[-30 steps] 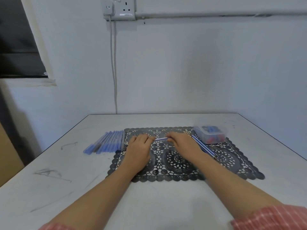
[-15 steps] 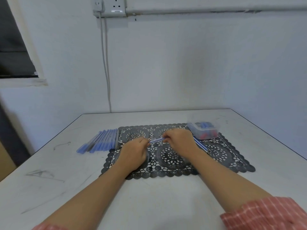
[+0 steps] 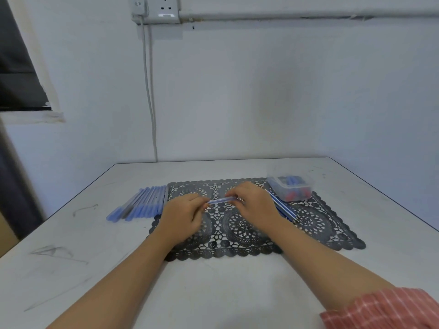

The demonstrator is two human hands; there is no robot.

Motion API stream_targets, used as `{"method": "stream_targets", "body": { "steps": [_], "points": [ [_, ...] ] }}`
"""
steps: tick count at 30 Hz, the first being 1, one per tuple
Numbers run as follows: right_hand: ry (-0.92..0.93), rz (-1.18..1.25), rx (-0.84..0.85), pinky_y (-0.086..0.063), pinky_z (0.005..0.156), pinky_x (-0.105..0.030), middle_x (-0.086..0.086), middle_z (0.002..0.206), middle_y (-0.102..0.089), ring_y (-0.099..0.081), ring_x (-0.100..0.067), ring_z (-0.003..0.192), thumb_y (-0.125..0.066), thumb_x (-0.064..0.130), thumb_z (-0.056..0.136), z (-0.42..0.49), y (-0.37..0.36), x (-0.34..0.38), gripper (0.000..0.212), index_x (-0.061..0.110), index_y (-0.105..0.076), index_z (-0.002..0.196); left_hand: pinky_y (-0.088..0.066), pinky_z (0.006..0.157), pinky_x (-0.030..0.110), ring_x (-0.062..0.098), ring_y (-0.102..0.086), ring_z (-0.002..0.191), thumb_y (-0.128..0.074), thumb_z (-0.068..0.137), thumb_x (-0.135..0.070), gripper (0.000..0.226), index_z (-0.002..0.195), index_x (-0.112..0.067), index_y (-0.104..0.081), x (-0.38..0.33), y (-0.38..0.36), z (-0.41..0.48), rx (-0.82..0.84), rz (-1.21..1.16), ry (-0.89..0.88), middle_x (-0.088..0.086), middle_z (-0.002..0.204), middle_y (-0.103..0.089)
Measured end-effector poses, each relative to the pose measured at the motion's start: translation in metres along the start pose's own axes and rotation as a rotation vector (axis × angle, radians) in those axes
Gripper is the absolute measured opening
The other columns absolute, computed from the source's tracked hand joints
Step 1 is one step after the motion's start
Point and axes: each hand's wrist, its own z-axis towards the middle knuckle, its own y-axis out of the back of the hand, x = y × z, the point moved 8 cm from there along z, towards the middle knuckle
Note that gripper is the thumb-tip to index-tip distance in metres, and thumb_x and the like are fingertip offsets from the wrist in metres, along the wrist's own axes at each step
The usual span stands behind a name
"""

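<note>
Slim blue plastic pen (image 3: 222, 200) held level just above the black lace placemat (image 3: 320, 224).
Left hand (image 3: 183, 216) and right hand (image 3: 253, 205) each pinch one end with curled fingers — assembly seems midway: a row of finished blue pens (image 3: 142, 205) lies left on the white worktop (image 3: 213, 281), a few striped pens (image 3: 282, 206) wait at right.

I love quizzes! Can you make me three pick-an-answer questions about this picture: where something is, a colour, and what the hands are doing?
1. Where is the plastic box? A on the floor; B in a hand; C on the far right corner of the mat.
2. The mat's colour? A red; B black; C yellow.
3. The hands are: A both gripping one pen; B flat on the table; C empty.
Answers: C, it sits on that corner; B, it looks black; A, left hand and right hand grip its ends.
</note>
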Motion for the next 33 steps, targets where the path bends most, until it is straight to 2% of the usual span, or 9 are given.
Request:
{"method": "stream_targets", "body": {
  "steps": [4,8,11,16,19,22,25,28,33],
  "points": [
    [0.083,-0.014,-0.023,-0.050,0.060,-0.022,0.003,0.085,-0.067,-0.061,-0.011,0.078,-0.070,0.005,0.073,-0.002,0.000,0.010,0.028,0.019,-0.070,0.098,-0.047,0.047,0.023,0.009,-0.057,0.057,-0.047,0.085,-0.023,0.028,0.091,-0.013,-0.073,-0.006,0.002,0.003,-0.004,-0.007,-0.046,-0.007,0.069,-0.065],
    [0.084,-0.034,0.036,-0.055,0.068,-0.028,0.000,0.093,-0.069,-0.063,-0.015,0.085,-0.069,0.024,0.078,-0.002,-0.008,0.011,0.033,0.017,-0.067,0.110,-0.034,0.050,0.007,0.009,-0.058,0.057,-0.046,0.084,-0.023,0.029,0.090,-0.012,-0.073,-0.003,0.007,0.005,-0.020,0.020,-0.033,-0.007,0.070,-0.066],
    [0.087,-0.019,0.059,-0.056,0.071,-0.032,-0.002,0.096,-0.070,-0.064,-0.017,0.089,-0.052,0.028,0.087,-0.001,-0.010,0.014,0.035,0.015,-0.064,0.117,-0.025,0.052,0.003,0.010,-0.058,0.055,-0.044,0.083,-0.027,0.033,0.090,-0.013,-0.074,0.010,0.015,0.004,-0.047,0.052,0.021,-0.007,0.068,-0.066],
    [0.084,0.024,0.031,-0.056,0.071,-0.030,-0.003,0.092,-0.071,-0.065,-0.017,0.086,-0.042,0.023,0.088,-0.002,-0.008,0.015,0.037,0.014,-0.065,0.116,-0.030,0.047,0.007,0.009,-0.059,0.056,-0.043,0.084,-0.030,0.035,0.090,-0.016,-0.074,0.022,0.020,0.003,-0.047,0.035,0.060,-0.008,0.069,-0.068],
    [0.054,0.052,-0.034,-0.055,0.065,-0.027,0.001,0.084,-0.070,-0.063,-0.012,0.078,-0.048,0.031,0.087,-0.002,-0.002,0.015,0.031,0.015,-0.072,0.098,-0.045,0.045,0.017,0.009,-0.060,0.056,-0.043,0.084,-0.032,0.036,0.089,-0.016,-0.075,0.019,0.016,0.002,-0.019,0.014,0.032,-0.009,0.070,-0.068],
    [0.037,0.059,-0.062,-0.054,0.063,-0.027,0.003,0.081,-0.068,-0.061,-0.011,0.075,-0.053,0.032,0.084,-0.003,0.002,0.014,0.025,0.016,-0.072,0.087,-0.049,0.044,0.023,0.007,-0.058,0.056,-0.043,0.084,-0.032,0.035,0.090,-0.018,-0.075,0.015,0.011,0.002,0.005,0.012,0.010,-0.011,0.068,-0.067],
    [0.046,0.042,-0.055,-0.053,0.063,-0.024,0.002,0.085,-0.066,-0.059,-0.011,0.075,-0.067,0.016,0.080,-0.005,-0.001,0.016,0.014,0.016,-0.070,0.094,-0.048,0.045,0.022,0.005,-0.058,0.057,-0.044,0.084,-0.033,0.034,0.091,-0.020,-0.075,0.015,0.010,0.001,0.012,0.008,0.002,-0.012,0.069,-0.067],
    [0.073,0.012,-0.020,-0.048,0.062,-0.018,0.001,0.088,-0.062,-0.057,-0.010,0.075,-0.069,0.005,0.075,-0.004,-0.006,0.019,0.031,0.016,-0.067,0.104,-0.048,0.047,0.020,0.004,-0.059,0.058,-0.045,0.085,-0.033,0.033,0.090,-0.021,-0.075,0.012,0.011,0.002,0.008,-0.004,-0.011,-0.013,0.070,-0.068],
    [0.018,-0.032,0.042,-0.050,0.067,-0.022,0.000,0.098,-0.059,-0.055,-0.012,0.083,-0.064,0.015,0.079,-0.002,-0.014,0.011,0.036,0.016,-0.064,0.114,-0.045,0.043,0.019,0.002,-0.053,0.053,-0.046,0.085,-0.032,0.031,0.091,-0.021,-0.074,0.006,0.011,0.003,0.014,-0.022,-0.029,-0.014,0.064,-0.063]
  ]
}}
